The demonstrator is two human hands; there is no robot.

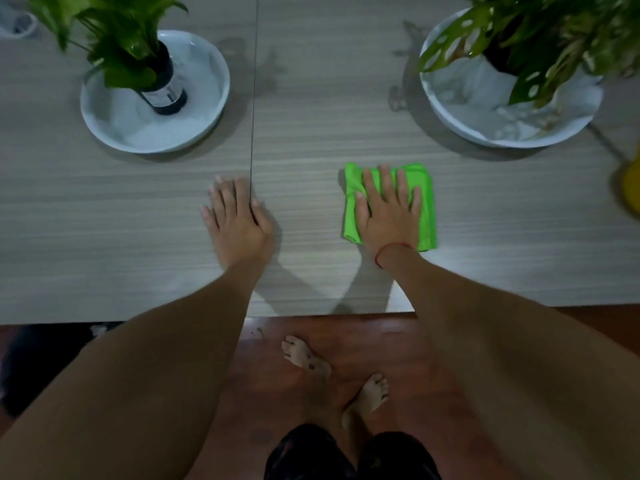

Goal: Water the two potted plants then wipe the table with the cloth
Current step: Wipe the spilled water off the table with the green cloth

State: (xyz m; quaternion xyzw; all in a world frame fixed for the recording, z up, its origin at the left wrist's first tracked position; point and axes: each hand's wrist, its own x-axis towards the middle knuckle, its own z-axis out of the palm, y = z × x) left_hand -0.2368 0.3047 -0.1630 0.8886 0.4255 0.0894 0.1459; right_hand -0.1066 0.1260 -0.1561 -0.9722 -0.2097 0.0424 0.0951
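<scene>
We press our right hand (389, 211) flat, fingers spread, onto the folded bright-green microfibre cloth (425, 206), so the whole palm can drive it across the pale wood-grain table (104, 209). Our left hand (235, 216) lies open on the bare surface beside it, probably as a brace. Beyond each hand a leafy potted plant stands in a white bowl (104, 126), (457, 123), likely to catch runoff.

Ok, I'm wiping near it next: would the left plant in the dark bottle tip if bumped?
Probably top-heavy: the dark bottle is narrow, with broad leaves spreading above it. The white bowl around it would likely stop a full fall. Looks like glass, so possibly fragile.
</scene>
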